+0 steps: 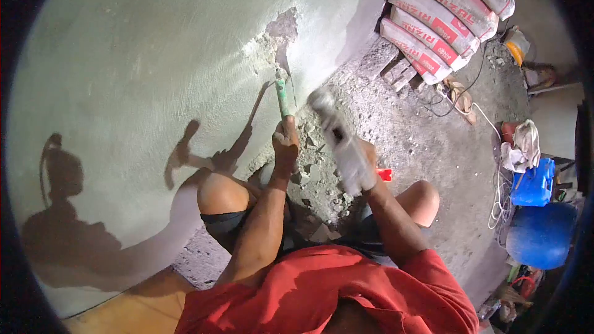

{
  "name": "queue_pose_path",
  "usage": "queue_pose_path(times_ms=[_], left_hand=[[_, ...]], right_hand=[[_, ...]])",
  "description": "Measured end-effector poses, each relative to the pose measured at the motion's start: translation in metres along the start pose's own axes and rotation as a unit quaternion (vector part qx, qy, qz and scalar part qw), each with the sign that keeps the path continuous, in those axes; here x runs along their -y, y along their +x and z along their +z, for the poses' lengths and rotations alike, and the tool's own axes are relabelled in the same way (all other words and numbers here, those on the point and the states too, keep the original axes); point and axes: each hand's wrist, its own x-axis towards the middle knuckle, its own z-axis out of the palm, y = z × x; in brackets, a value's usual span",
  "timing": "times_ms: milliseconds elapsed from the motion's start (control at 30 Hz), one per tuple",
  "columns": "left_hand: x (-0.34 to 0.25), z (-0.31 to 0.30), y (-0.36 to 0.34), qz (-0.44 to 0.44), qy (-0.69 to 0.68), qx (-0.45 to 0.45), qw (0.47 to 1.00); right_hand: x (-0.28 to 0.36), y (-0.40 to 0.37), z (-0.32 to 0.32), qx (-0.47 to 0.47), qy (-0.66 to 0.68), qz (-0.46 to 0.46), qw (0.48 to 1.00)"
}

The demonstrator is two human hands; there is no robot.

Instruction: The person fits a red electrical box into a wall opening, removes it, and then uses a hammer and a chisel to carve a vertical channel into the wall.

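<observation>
My left hand (pixel 286 143) is wrapped around a green-coated chisel (pixel 282 98). The chisel's far end meets the wall at the lower edge of a broken patch (pixel 282 28), where plaster is chipped away. In my right hand (pixel 369 153) is a hammer (pixel 346 145), smeared by motion, its head raised to the right of the chisel and apart from it. A red end (pixel 385 175), apparently of the hammer's handle, shows beyond that hand. Part of the right hand's fingers is hidden behind the hammer head.
Rubble (pixel 317 176) lies along the wall's foot between my knees. Stacked cement bags (pixel 427 25) stand at the far right. A white cable (pixel 495 130) crosses the floor near a blue jerrycan (pixel 533 182) and a blue drum (pixel 541 235). Shadows fall on the left wall.
</observation>
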Motion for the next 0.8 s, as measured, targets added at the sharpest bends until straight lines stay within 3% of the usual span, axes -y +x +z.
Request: queue_pose_path(times_ms=[67,100,133,200,267,300,333,367,400,433,467,500,533,567,600,633,667,733,767,800], left_hand=[[-0.014,0.004,-0.008,-0.086,-0.247,0.005,0.965],[-0.057,0.027,-0.015,0.239,0.085,-0.084,0.964],[0.015,0.008,-0.003,0.076,-0.015,-0.021,0.997],[-0.009,0.004,0.0,-0.106,-0.072,-0.007,0.992],[-0.027,0.01,-0.005,-0.007,0.061,-0.026,0.998],[-0.005,0.007,-0.01,0.05,0.026,-0.025,0.998],[0.017,0.004,-0.013,0.106,-0.009,-0.023,0.994],[0.005,0.006,-0.016,0.102,-0.008,-0.019,0.995],[-0.01,0.007,-0.018,0.16,0.171,-0.034,0.972],[-0.032,0.01,-0.019,0.214,0.343,-0.052,0.913],[-0.041,0.009,-0.021,0.259,0.503,-0.069,0.821],[0.014,-0.004,-0.001,0.022,0.289,0.004,0.957],[0.134,-0.014,0.036,0.223,0.215,-0.098,0.946],[0.05,-0.003,0.016,0.177,0.12,-0.017,0.977],[0.001,0.005,0.009,0.183,0.123,-0.009,0.975],[-0.029,0.017,0.011,0.024,-0.013,-0.012,1.0],[-0.031,0.013,-0.003,-0.158,-0.139,-0.015,0.977],[-0.033,0.021,-0.009,-0.05,-0.035,-0.026,0.998],[0.004,0.014,-0.001,0.082,-0.022,0.005,0.996],[0.039,0.007,0.01,0.216,-0.008,0.04,0.975]], right_hand=[[-0.019,0.023,0.006,0.066,-0.14,-0.091,0.984],[-0.034,0.037,0.016,0.084,-0.227,0.012,0.97],[-0.044,0.048,0.025,0.101,-0.311,0.114,0.938],[-0.035,0.056,0.024,0.074,-0.323,0.073,0.94],[-0.012,0.044,0.026,0.063,-0.226,0.076,0.969],[0.012,0.041,0.022,0.082,-0.176,0.114,0.974],[0.026,0.035,0.021,0.072,-0.138,0.075,0.985],[0.041,0.031,0.017,0.08,-0.109,0.003,0.991],[0.05,0.03,0.014,0.087,-0.081,-0.071,0.99],[0.047,0.032,0.012,0.111,-0.084,-0.153,0.978],[0.021,0.037,0.013,0.112,-0.083,-0.152,0.978],[-0.018,0.041,0.018,0.113,-0.192,-0.033,0.974],[-0.039,0.047,0.02,0.11,-0.299,0.08,0.945],[-0.039,0.045,0.02,0.11,-0.297,0.079,0.945],[-0.039,0.048,0.02,0.06,-0.268,0.138,0.952],[-0.04,0.063,0.013,0.014,-0.244,0.181,0.952],[-0.022,0.055,0.013,0.017,-0.242,0.188,0.952],[0.015,0.048,0.001,0.017,-0.133,0.184,0.974],[0.027,0.04,0.001,0.002,-0.122,0.102,0.987],[0.033,0.033,0.001,-0.002,-0.121,0.108,0.987]])
